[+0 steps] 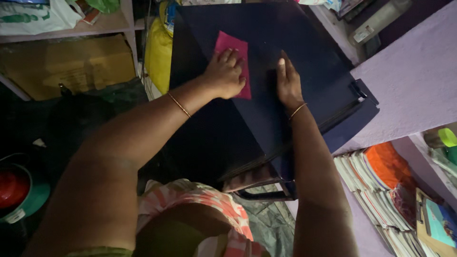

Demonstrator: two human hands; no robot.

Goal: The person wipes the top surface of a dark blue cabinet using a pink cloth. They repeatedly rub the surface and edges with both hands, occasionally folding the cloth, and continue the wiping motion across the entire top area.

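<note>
The left hand lies palm down with its fingers together on a small pink rectangular cloth piece, pressing it flat; the cloth rests on the upper middle of a dark navy, smooth-topped surface that tilts away from the camera. The right hand rests just right of the cloth, flat on the same dark top, fingers straight and close together, holding nothing. Each wrist carries a thin gold bangle.

Left of the dark surface, a wooden shelf carries white and green plastic bags on its top board, and a brown cardboard box sits in the bay below. A yellow bag hangs between the shelf and the surface. Far to the lower left, a teal-rimmed round container holds something red that is hard to make out in the dimness.

Right of the surface rises a lilac wall; below it a stack of notebooks and papers fills a recess, partly cut off by the frame edge. The underside of the dark surface is lost in shadow.
</note>
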